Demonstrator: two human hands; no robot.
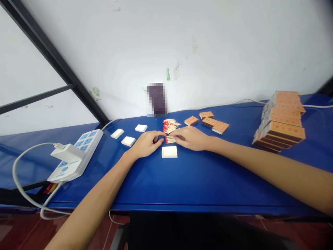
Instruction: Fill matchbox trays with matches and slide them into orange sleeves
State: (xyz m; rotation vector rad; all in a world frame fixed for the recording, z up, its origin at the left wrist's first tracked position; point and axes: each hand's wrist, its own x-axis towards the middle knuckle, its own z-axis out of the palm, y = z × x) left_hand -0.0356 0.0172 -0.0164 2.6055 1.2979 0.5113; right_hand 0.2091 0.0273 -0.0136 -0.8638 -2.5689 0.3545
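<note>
A pile of red-tipped matches (170,125) lies on the blue table, with a smaller group of matches (170,139) just nearer to me, between my hands. At the red heads of that group, my left hand (148,143) has its index finger and thumb curled against them. From the other side, my right hand (191,138) presses its index finger and thumb on the plain ends. A white matchbox tray (169,152) sits just in front of the matches; its contents are hard to make out.
Three white trays (128,141) lie to the left, near a white power strip (90,144) with a charger and cable. Several loose orange matchboxes (191,121) lie behind my right hand. Stacked matchboxes (286,130) stand at right. A blurred dark object (158,99) leans on the wall.
</note>
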